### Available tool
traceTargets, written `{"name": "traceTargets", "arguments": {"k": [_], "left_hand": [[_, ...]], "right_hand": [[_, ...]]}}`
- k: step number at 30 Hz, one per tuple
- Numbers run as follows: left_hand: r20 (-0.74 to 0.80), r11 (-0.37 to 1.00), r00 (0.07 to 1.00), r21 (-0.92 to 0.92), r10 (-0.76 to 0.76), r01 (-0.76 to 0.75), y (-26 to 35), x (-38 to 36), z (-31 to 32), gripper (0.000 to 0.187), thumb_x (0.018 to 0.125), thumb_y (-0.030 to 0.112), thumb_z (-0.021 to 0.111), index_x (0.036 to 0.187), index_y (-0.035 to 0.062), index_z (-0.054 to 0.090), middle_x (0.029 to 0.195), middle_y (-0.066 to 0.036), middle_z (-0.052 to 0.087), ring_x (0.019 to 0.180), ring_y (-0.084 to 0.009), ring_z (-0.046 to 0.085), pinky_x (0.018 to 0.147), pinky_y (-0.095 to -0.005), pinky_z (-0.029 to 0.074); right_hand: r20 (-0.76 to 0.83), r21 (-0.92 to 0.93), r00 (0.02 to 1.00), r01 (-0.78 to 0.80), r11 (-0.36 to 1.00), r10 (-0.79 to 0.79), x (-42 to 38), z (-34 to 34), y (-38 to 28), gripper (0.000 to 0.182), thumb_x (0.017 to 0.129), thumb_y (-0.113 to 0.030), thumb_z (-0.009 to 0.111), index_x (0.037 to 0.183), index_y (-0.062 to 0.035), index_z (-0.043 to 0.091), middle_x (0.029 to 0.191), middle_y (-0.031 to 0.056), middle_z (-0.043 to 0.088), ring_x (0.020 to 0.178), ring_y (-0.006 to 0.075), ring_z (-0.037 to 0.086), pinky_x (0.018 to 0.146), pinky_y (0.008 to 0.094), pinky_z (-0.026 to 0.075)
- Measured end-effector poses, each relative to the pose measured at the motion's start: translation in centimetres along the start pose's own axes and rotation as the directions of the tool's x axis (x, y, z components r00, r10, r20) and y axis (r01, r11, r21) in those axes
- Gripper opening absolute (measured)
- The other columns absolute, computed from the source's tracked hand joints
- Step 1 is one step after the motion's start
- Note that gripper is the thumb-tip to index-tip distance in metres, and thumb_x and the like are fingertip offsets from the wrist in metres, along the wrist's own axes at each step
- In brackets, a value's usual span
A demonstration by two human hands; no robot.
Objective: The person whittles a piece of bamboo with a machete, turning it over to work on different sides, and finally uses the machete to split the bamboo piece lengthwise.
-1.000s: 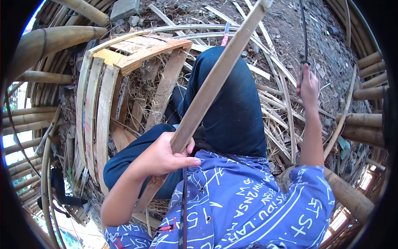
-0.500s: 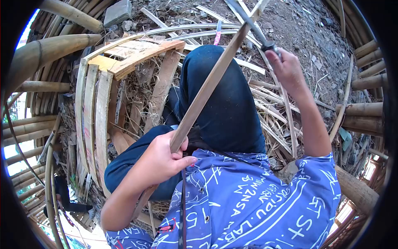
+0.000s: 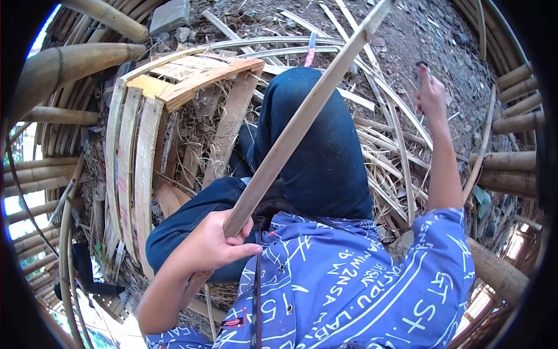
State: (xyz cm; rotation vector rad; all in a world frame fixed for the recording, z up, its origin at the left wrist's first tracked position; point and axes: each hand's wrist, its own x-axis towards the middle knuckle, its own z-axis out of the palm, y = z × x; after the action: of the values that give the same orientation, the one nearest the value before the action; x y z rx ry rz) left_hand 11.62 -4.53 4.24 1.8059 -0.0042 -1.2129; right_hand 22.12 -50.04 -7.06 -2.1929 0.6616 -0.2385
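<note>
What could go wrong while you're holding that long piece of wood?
The bare left hand grips the long wooden strip, so a splinter might poke it. The right hand holds a dark thing too blurry to make out; if it's sharp, a slip might hurt the left hand or the raised knee. Loose strips on the ground might trip someone.

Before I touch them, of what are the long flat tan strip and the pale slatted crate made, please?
Long flat tan strip: bamboo or wood, unpainted; matt tan face leaves it open.
Pale slatted crate: probably rough, mostly bare wood; uneven slat edges.
</note>
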Motion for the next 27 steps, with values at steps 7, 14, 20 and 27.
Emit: {"name": "traceTargets", "arguments": {"k": [7, 14, 20, 27], "left_hand": [[0.154, 0.966, 0.986, -0.237, -0.069, 0.105, 1.4, 1.8, -1.3, 0.032, 0.070, 0.008, 0.080, 0.085, 0.0014, 0.052, 0.059, -0.002, 0.057, 0.045, -0.0104, 0.057, 0.042, -0.0255, 0.045], [0.094, 0.950, 0.995, -0.312, 0.027, 0.004, 2.4, 5.4, 0.2, 0.023, 0.079, 0.009, 0.073, 0.080, -0.0001, 0.052, 0.059, -0.005, 0.056, 0.048, -0.0119, 0.058, 0.046, -0.0275, 0.051], [0.043, 0.970, 0.998, -0.240, 0.042, -0.030, 4.2, 7.2, 1.0, 0.024, 0.083, 0.014, 0.070, 0.083, -0.0020, 0.052, 0.058, -0.003, 0.055, 0.047, -0.0115, 0.057, 0.045, -0.0275, 0.051], [0.009, 0.982, 1.000, -0.190, 0.008, -0.006, 6.6, 8.2, 2.0, 0.029, 0.083, 0.021, 0.070, 0.090, -0.0012, 0.054, 0.057, -0.001, 0.053, 0.046, -0.0095, 0.056, 0.040, -0.0236, 0.047]], "right_hand": [[0.198, 0.459, 0.972, -0.207, 0.864, 0.128, -7.6, 3.7, -0.8, 0.051, 0.091, -0.058, 0.043, 0.075, -0.0105, 0.049, 0.052, -0.0039, 0.045, 0.038, 0.0048, 0.042, 0.033, 0.0176, 0.033], [0.275, 0.696, 0.961, -0.209, 0.687, 0.015, -12.1, 6.3, -5.8, 0.053, 0.093, -0.057, 0.042, 0.079, -0.0057, 0.049, 0.054, 0.0002, 0.046, 0.039, 0.0076, 0.044, 0.035, 0.0212, 0.035], [0.339, 0.641, 0.917, -0.061, 0.765, -0.211, -14.9, 3.8, -7.6, 0.051, 0.092, -0.053, 0.047, 0.077, -0.0043, 0.048, 0.053, 0.0010, 0.047, 0.039, 0.0070, 0.044, 0.037, 0.0197, 0.034], [0.512, 0.342, 0.821, 0.076, 0.937, -0.253, -16.7, 2.8, -9.3, 0.039, 0.089, -0.036, 0.061, 0.075, -0.0009, 0.054, 0.052, 0.0041, 0.049, 0.045, 0.0114, 0.046, 0.043, 0.0270, 0.036]]}}
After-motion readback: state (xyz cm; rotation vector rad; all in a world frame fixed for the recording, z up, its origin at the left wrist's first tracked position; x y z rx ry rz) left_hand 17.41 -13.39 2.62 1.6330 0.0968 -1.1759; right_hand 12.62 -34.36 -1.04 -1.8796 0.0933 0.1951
